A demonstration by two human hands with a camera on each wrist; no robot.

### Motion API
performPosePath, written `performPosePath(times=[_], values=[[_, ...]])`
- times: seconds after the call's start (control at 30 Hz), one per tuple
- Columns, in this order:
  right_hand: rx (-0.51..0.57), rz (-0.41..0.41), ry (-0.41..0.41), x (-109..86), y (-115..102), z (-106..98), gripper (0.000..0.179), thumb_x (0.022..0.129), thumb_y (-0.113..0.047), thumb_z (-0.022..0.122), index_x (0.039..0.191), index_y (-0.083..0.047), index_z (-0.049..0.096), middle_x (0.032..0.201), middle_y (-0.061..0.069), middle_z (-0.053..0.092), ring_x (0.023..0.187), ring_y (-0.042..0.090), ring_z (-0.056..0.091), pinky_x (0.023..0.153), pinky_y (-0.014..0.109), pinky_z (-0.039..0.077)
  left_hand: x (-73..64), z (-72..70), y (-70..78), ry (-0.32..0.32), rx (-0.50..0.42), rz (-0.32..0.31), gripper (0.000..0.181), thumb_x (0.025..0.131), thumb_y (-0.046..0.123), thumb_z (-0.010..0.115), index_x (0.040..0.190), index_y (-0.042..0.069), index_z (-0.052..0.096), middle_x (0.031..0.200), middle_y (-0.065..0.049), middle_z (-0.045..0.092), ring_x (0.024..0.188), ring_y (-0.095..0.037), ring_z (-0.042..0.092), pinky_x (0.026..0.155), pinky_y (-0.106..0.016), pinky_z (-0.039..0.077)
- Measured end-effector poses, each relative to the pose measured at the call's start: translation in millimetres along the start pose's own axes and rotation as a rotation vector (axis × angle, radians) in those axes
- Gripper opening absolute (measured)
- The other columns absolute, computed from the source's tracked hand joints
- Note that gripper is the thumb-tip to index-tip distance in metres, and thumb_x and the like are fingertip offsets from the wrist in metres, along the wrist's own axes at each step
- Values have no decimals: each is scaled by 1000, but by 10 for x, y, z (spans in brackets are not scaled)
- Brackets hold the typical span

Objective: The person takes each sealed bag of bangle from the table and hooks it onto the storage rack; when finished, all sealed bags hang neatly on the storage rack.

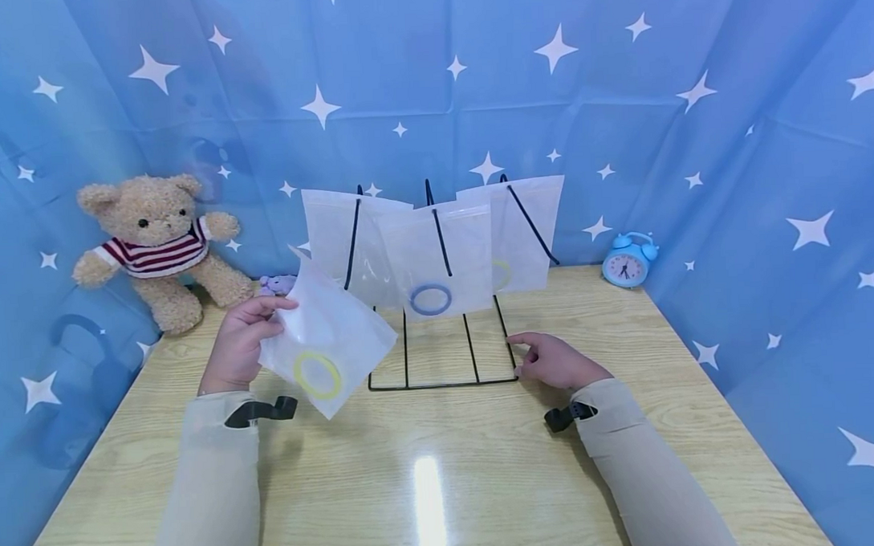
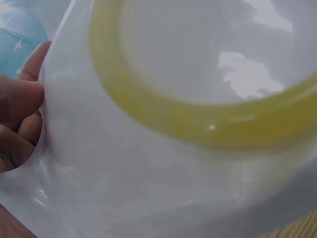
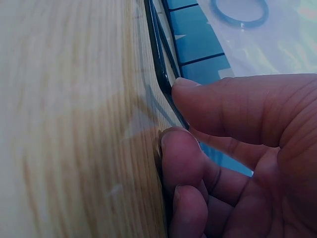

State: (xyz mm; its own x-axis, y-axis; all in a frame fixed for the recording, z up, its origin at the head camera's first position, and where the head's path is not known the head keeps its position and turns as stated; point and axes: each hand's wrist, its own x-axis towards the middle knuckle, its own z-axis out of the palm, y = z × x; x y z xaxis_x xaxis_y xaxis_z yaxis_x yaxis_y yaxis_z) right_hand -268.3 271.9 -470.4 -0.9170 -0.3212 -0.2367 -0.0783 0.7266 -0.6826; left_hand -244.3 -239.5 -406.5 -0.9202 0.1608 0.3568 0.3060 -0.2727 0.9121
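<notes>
My left hand (image 1: 239, 344) pinches the edge of a clear plastic bag (image 1: 337, 309), which hangs tilted over the table with a yellow ring (image 2: 198, 123) inside. My right hand (image 1: 556, 359) grips the front right corner of a black wire rack (image 1: 441, 385); the wire (image 3: 157, 59) passes between thumb and fingers in the right wrist view. Three similar bags hang on the rack's prongs: a left bag (image 1: 330, 236), a middle bag (image 1: 410, 250) with a blue ring (image 1: 431, 313), and a right bag (image 1: 519, 262) showing part of a yellow ring.
A teddy bear (image 1: 164, 262) in a striped top sits at the back left, with a small purple toy (image 1: 277, 284) beside it. At the back right stands a blue alarm clock (image 1: 625, 267). Starry blue curtains (image 1: 401, 65) surround the wooden table (image 1: 365, 484).
</notes>
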Motion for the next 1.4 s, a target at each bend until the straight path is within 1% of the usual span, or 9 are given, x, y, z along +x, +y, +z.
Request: performPosePath(times=[0.4, 0.67, 1.03, 1.13, 1.17, 1.23, 1.33, 1.37, 1.4], values=[[-2, 0, -5, -7, -16, 4, 64, 98, -18, 74, 157, -10, 50, 95, 7, 66, 79, 23, 58, 68, 36, 47, 10, 25, 7, -18, -19, 20, 59, 91, -24, 40, 110, 12, 83, 115, 1, 77, 91, -13, 74, 75, -25, 64], [6, 2, -3, -8, -10, 10, 64, 98, -19, 74, 157, -11, 51, 96, 7, 66, 80, 23, 57, 68, 36, 47, 15, 26, 7, 34, 25, -21, 57, 94, -21, 43, 112, 16, 82, 116, 5, 74, 93, -11, 72, 74, -25, 64], [-3, 7, 3, -12, -16, 7, 64, 98, -19, 74, 157, -12, 51, 97, 7, 66, 82, 23, 58, 69, 36, 47, 31, 48, -9, 72, 8, -34, 51, 99, -18, 45, 127, 12, 77, 119, 4, 74, 94, -10, 73, 76, -25, 64], [-1, 7, 2, -11, -18, 5, 64, 98, -19, 74, 157, -11, 51, 97, 7, 66, 82, 23, 58, 70, 36, 47, 39, 63, -14, 87, 26, -38, 52, 99, -18, 44, 133, 9, 73, 121, 4, 74, 95, -10, 72, 76, -24, 63], [-2, 6, 2, -11, -18, 4, 64, 97, -19, 74, 157, -11, 51, 97, 7, 66, 82, 22, 58, 70, 36, 48, 42, 66, -20, 95, 47, -36, 52, 99, -18, 44, 135, 7, 71, 124, 5, 73, 99, -9, 71, 77, -22, 63], [-2, 5, 2, -10, -16, 3, 64, 97, -19, 74, 156, -11, 51, 97, 7, 66, 82, 22, 58, 70, 36, 48, 45, 72, -30, 106, 103, -26, 53, 98, -18, 44, 140, 3, 67, 130, 8, 70, 118, -8, 65, 88, -19, 58], [-3, 3, 2, -10, -12, 1, 64, 97, -19, 74, 156, -11, 51, 96, 7, 66, 81, 22, 58, 69, 36, 48, 47, 75, -51, 123, 183, -6, 54, 96, -19, 45, 144, -1, 62, 138, 14, 66, 141, -9, 47, 100, -17, 47], [-1, 3, 3, -9, -10, 2, 64, 97, -19, 74, 156, -11, 51, 96, 7, 66, 81, 22, 58, 69, 36, 47, 47, 75, -59, 124, 199, 2, 55, 95, -19, 46, 145, -2, 61, 141, 16, 64, 146, -8, 41, 101, -17, 44], [-2, 3, 4, -9, -9, 2, 64, 97, -18, 74, 156, -11, 51, 96, 7, 66, 81, 22, 58, 69, 36, 48, 48, 75, -66, 128, 212, 4, 55, 95, -19, 46, 146, -2, 60, 142, 16, 63, 147, -10, 39, 102, -17, 43]])
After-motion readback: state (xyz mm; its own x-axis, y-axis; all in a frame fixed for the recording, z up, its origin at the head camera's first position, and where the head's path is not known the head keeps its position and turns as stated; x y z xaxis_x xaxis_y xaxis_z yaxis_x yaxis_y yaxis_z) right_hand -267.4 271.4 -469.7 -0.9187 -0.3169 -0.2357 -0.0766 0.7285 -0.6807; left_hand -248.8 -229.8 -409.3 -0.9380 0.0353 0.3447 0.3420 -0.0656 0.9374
